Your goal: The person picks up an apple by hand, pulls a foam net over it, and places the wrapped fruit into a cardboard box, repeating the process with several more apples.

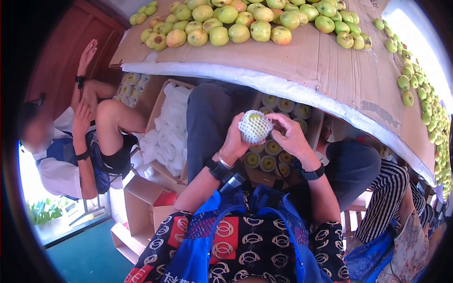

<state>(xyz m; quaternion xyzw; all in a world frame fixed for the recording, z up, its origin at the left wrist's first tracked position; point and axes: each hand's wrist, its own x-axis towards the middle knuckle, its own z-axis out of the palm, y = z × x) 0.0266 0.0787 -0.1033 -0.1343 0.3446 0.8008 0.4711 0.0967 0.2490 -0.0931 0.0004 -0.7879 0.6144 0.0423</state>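
Observation:
A green apple [258, 123] sits in a white foam net sleeve [251, 133], cupped in my left hand [234, 143]. My left fingers and thumb wrap round its left side and underside. From the right, my right hand [293, 140] has its fingers curled, with thumb and fingertips pinched at the sleeve's edge. Right below both hands stands a cardboard box of netted apples [268, 163] in rows, between my knees. To the left of my leg, an open box [152, 118] is heaped with loose white foam nets [171, 125].
Ahead, a cardboard-covered table [302, 66] bears many green apples [238, 32]. Its padded white edge [226, 76] overhangs my knees. At left sits a person [87, 137] beside a box of netted apples [132, 87]; another person's striped trousers [388, 198] show at right. Cardboard boxes [141, 207] stand lower left.

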